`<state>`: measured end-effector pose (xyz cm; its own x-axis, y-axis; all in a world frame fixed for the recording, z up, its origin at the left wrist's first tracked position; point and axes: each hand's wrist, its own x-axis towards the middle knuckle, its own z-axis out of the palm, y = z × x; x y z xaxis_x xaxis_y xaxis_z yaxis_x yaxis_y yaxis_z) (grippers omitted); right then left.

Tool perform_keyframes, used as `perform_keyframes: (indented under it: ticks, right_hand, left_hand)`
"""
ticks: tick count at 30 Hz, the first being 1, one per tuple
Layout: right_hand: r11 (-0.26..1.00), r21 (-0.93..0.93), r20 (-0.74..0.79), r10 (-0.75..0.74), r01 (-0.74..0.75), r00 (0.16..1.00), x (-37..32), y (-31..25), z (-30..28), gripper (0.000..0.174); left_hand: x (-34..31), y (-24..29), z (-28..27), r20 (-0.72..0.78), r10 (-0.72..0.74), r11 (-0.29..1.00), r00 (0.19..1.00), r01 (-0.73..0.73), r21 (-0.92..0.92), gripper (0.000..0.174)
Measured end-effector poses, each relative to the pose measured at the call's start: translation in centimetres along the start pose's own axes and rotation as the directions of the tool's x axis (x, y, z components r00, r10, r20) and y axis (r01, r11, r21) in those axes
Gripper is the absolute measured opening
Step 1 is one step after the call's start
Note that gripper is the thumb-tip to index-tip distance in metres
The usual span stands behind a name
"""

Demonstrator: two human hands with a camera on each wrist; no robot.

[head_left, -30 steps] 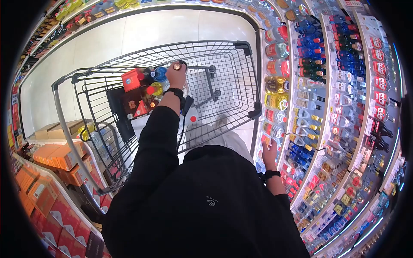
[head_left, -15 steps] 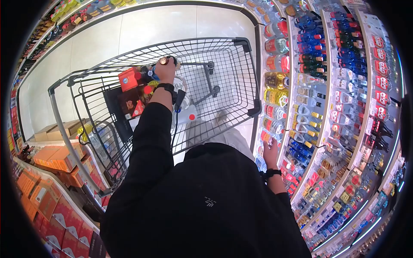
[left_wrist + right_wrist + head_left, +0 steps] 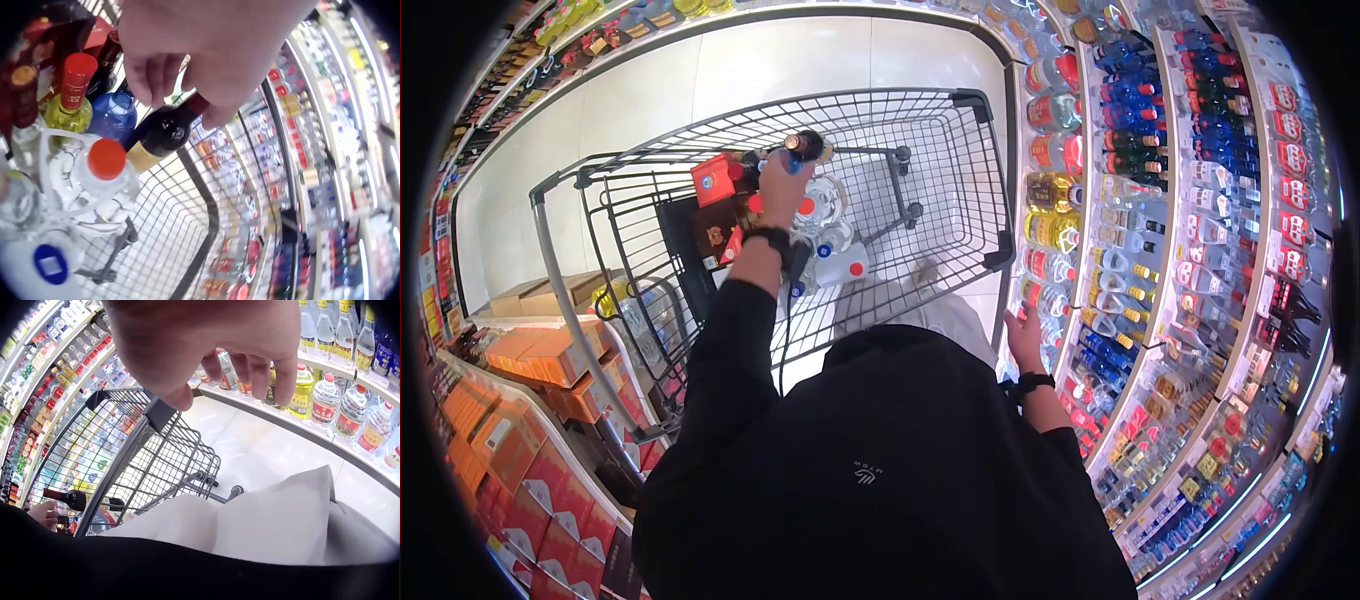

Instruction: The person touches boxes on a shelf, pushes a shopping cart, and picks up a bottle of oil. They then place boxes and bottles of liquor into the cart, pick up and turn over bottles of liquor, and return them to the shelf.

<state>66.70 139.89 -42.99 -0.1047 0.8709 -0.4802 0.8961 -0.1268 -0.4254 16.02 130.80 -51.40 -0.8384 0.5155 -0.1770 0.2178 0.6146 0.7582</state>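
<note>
At the cart (image 3: 970, 98), the left hand (image 3: 782, 190) grips a dark bottle (image 3: 162, 131).
Its thin neck (image 3: 195, 105) probably gives easier hold; the right hand (image 3: 1026, 340) is empty, fingers apart.

Bottles (image 3: 825, 200) stand, seemingly touching, in the cart (image 3: 1000, 252), left of shelves (image 3: 1175, 160).

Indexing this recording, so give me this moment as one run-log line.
left hand: grips dark bottle, tilted | right hand: holds nothing | shopping cart: bottles and red box inside

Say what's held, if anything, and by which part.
Left hand holds a dark bottle by the neck; right hand holds nothing.
</note>
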Motion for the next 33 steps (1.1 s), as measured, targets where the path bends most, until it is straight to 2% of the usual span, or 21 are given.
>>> perform_keyframes:
  ticks: [1,3,4,6,7,9,10,12,16,18,19,20,22,23,27,29,30,32,33]
  right_hand:
    - [0.998,-0.036,-0.007,-0.042,0.041,0.999,0.1,0.1,0.2,0.055]
    - [0.994,-0.063,-0.019,-0.089,0.088,0.996,0.1,0.1,0.6,0.055]
    - [0.998,-0.051,0.009,-0.046,0.047,0.999,0.1,0.0,0.8,0.055]
    - [0.999,-0.033,0.064,0.035,-0.033,0.997,0.0,-0.1,1.1,0.055]
    - [0.997,-0.077,0.029,-0.029,0.031,0.999,0.1,1.0,1.5,0.056]
    - [0.997,-0.065,0.039,-0.043,0.045,0.998,0.3,1.9,1.7,0.057]
    - [0.996,-0.079,0.034,-0.047,0.050,0.998,0.1,1.7,1.4,0.058]
    - [0.998,-0.043,0.043,-0.033,0.034,0.999,-0.2,1.6,0.9,0.058]
    - [0.999,-0.007,0.001,-0.035,0.035,0.999,-1.1,1.7,0.4,0.054]
    - [0.999,-0.035,0.024,0.024,-0.023,0.999,-2.0,1.3,0.0,0.054]
    - [0.999,-0.039,0.003,-0.006,0.006,1.000,-2.2,1.7,0.3,0.055]
    - [0.999,-0.038,-0.003,-0.010,0.010,1.000,-2.2,2.2,0.3,0.055]
    - [0.997,-0.078,0.016,0.014,-0.013,1.000,-2.4,2.0,0.2,0.055]
    - [0.996,-0.093,0.016,0.009,-0.008,1.000,-2.4,1.9,0.2,0.055]
    - [0.998,-0.065,0.035,0.029,-0.027,0.999,-2.4,-0.2,0.2,0.055]
    - [0.999,-0.035,0.032,0.015,-0.014,0.999,-2.0,-0.4,0.5,0.055]
    - [0.999,-0.034,0.030,0.015,-0.014,0.999,-1.9,-1.0,0.4,0.055]
    - [0.994,0.033,0.123,0.097,-0.102,0.988,-2.0,-3.0,-0.1,0.055]
    - [0.994,0.034,0.123,0.097,-0.102,0.988,-1.9,-2.5,0.2,0.055]
  left_hand:
    - [-1.2,-0.2,-0.3,0.050,-0.002,0.991,0.999,-0.005,0.137,0.048]
    - [-4.2,-1.0,0.0,0.084,0.096,0.962,0.992,-0.114,0.250,0.056]
    - [-5.2,-0.7,0.0,0.077,0.106,0.960,0.991,-0.122,0.251,0.056]
    - [-6.7,0.2,0.4,0.191,0.040,0.855,0.981,-0.132,0.502,0.063]
    - [-6.8,-0.1,0.6,0.183,0.055,0.856,0.981,-0.141,0.497,0.063]
    - [-6.2,-0.5,1.3,0.319,-0.168,0.829,0.933,-0.042,0.558,0.070]
    - [-5.6,-0.7,1.4,0.390,-0.275,0.806,0.879,-0.010,0.591,0.073]
    - [-5.5,-1.0,1.5,0.376,-0.287,0.797,0.881,0.002,0.604,0.074]
    - [-5.4,-0.5,1.8,0.324,-0.234,0.804,0.917,-0.005,0.594,0.076]
    - [-5.0,-0.8,2.1,0.272,-0.288,0.837,0.918,0.102,0.538,0.077]
    - [-4.7,-1.3,2.1,0.274,-0.285,0.880,0.919,0.137,0.455,0.081]
    - [-4.3,-2.3,2.4,0.272,-0.279,0.883,0.921,0.135,0.449,0.081]
    - [-3.7,-3.2,2.5,0.315,-0.270,0.945,0.910,0.188,0.269,0.087]
    - [-3.2,-3.6,2.6,0.347,-0.332,0.924,0.877,0.229,0.305,0.091]
    - [-1.1,-8.3,5.0,0.389,-0.334,0.935,0.859,0.248,0.255,0.093]
    - [-0.2,-9.8,6.3,0.385,-0.449,0.893,0.806,0.399,0.207,0.087]
    - [-0.2,-9.1,5.9,0.385,-0.447,0.894,0.807,0.397,0.206,0.087]
    - [-1.0,-6.3,4.6,0.422,-0.509,0.820,0.751,0.572,-0.029,0.074]
    - [-1.1,-5.8,4.6,0.420,-0.509,0.820,0.751,0.571,-0.029,0.074]
